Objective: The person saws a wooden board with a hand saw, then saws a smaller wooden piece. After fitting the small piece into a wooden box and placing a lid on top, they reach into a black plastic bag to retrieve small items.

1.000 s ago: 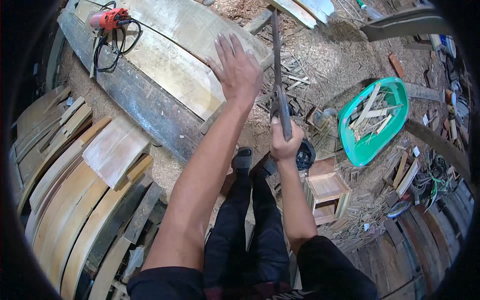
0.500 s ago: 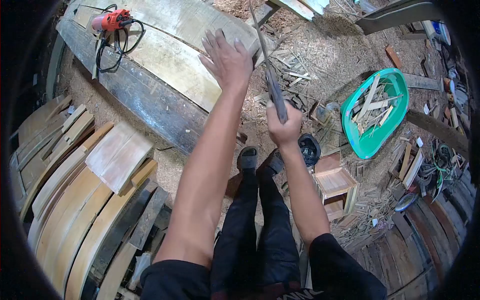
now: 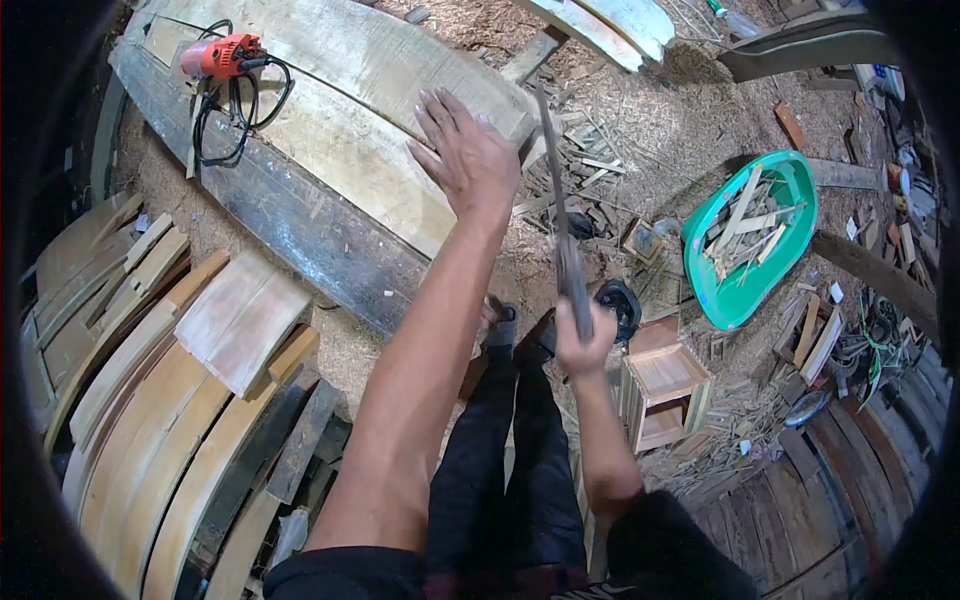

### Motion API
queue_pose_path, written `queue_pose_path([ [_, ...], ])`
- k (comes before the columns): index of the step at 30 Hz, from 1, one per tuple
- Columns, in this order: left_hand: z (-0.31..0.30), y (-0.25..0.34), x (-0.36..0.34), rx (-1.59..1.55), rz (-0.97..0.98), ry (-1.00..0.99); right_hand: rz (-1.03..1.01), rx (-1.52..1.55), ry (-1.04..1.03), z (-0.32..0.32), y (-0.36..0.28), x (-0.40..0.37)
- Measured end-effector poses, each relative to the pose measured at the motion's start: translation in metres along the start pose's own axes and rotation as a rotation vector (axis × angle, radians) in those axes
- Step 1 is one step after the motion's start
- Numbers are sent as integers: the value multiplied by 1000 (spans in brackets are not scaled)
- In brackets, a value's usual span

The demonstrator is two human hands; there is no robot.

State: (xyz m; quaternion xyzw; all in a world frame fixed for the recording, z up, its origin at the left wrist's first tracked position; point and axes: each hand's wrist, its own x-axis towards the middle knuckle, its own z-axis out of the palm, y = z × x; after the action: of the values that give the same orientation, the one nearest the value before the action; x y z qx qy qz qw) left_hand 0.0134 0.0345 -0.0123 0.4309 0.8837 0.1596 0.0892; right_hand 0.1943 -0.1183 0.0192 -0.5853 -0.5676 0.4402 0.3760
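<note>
My left hand [image 3: 468, 155] lies flat with fingers spread on the pale wooden plank [image 3: 360, 50], near its right end. My right hand [image 3: 586, 335] is wrapped round the handle of a long, narrow saw [image 3: 560, 200], seen nearly edge-on. The saw blade points up and away, just right of the plank's end. Whether its teeth touch the wood I cannot tell. Beside this plank lies another light board [image 3: 345, 140], with a dark weathered plank [image 3: 270, 200] along the near side.
A red power tool [image 3: 222, 57] with a black cord rests on the boards at upper left. On the right is a green tub [image 3: 735, 305] of wood scraps. Curved planks [image 3: 150, 440] are stacked lower left; a small wooden box [image 3: 665, 375] stands near my feet.
My right hand has pulled the saw back towards my body and slightly right. My left hand stays flat on the plank, and the whole view has shifted a little.
</note>
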Motion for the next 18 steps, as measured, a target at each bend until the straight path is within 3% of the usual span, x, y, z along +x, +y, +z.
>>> queue_pose_path([
  [3,1,0,1,27,8,6,-62,-12,70,8,9,13],
  [4,3,-1,-3,30,16,4,128,69,-17,14,2,45],
  [6,4,-2,-1,35,21,31,223,254,-11,42,-13,97],
  [11,2,1,1,57,-1,49,71,95,85,17,2,25],
  [18,3,3,0,115,0,70,128,-22,-75,10,0,26],
])
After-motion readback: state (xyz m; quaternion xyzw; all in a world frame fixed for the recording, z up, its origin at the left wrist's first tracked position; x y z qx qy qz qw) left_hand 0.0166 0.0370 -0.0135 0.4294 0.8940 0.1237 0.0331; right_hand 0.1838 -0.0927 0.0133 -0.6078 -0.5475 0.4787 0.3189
